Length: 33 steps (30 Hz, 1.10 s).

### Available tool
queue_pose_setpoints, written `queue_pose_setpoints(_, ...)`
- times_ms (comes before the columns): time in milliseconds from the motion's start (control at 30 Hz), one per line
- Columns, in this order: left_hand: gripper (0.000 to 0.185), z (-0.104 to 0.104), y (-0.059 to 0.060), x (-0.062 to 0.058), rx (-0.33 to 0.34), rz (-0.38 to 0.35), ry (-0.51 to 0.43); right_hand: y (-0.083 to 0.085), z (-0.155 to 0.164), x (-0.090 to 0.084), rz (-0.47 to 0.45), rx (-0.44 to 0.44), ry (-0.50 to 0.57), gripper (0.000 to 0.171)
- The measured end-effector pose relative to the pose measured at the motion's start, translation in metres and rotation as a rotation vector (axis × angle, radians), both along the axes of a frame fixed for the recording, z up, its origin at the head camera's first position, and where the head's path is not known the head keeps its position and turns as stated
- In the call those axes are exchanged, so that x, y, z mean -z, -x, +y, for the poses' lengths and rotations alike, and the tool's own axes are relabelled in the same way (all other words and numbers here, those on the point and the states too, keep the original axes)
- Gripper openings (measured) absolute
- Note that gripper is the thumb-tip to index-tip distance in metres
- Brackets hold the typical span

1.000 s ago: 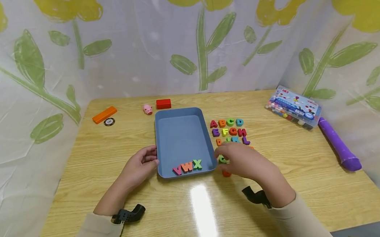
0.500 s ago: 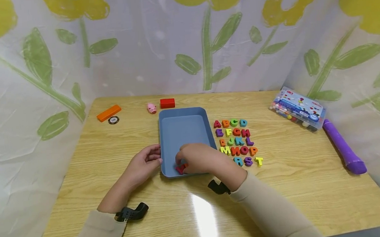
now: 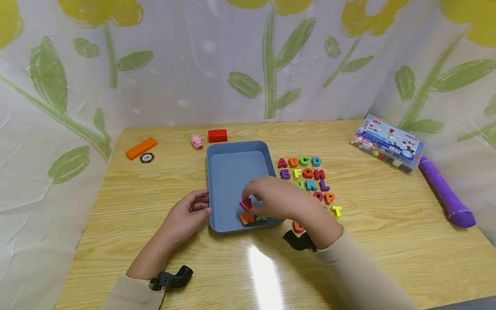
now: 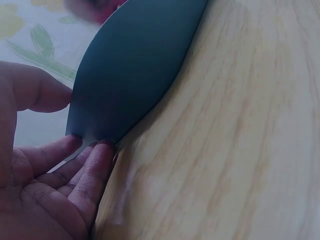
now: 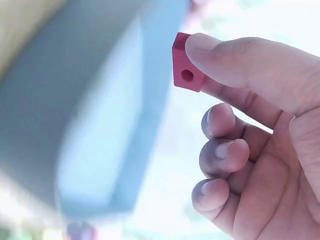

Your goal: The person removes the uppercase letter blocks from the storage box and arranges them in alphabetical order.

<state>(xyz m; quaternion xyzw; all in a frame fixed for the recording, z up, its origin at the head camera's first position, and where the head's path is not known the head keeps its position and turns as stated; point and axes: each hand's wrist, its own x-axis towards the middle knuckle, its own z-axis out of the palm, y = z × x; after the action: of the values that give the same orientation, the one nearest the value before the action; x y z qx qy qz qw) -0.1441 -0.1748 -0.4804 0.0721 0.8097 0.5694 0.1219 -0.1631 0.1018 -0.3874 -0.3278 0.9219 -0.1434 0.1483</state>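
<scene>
One red letter block [image 3: 246,204] sits pinched between your right hand's [image 3: 276,200] thumb and forefinger, above the blue tray's [image 3: 232,175] near end. Two letters [image 3: 252,218] lie beneath it. Your left hand [image 3: 183,218] touches the tray's left wall with relaxed fingers. Colourful letter rows [image 3: 304,173] crowd the surface [image 3: 405,211] just right.

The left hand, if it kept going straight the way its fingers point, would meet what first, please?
The left hand already touches the blue tray with its fingertips, so the tray's left wall comes first.
</scene>
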Motion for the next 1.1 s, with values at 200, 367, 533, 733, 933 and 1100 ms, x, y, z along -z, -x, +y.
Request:
queue_pose_setpoints(200,0.059,0.002,-0.001,-0.002,0.001,-0.008,0.007,-0.018,0.075,-0.009,0.044,0.176,0.043,0.023)
queue_pose_setpoints(367,0.059,0.003,-0.002,-0.002,0.004,-0.001,0.005,-0.035,0.122,0.01,0.008,0.253,0.053,0.018)
queue_pose_setpoints(533,0.059,0.002,0.0,-0.001,0.005,-0.001,0.028,-0.05,0.144,0.027,-0.072,0.318,0.063,0.016)
queue_pose_setpoints(733,0.059,-0.001,0.0,0.001,0.01,0.006,0.035,-0.052,0.144,0.04,-0.121,0.321,0.076,0.019)
queue_pose_setpoints(933,0.059,0.0,-0.001,0.002,0.018,0.025,0.017,-0.052,0.139,0.041,-0.123,0.319,0.09,0.017)
queue_pose_setpoints(1100,0.059,0.001,-0.001,0.0,0.017,0.013,0.022,-0.053,0.138,0.031,-0.109,0.313,0.091,0.019)
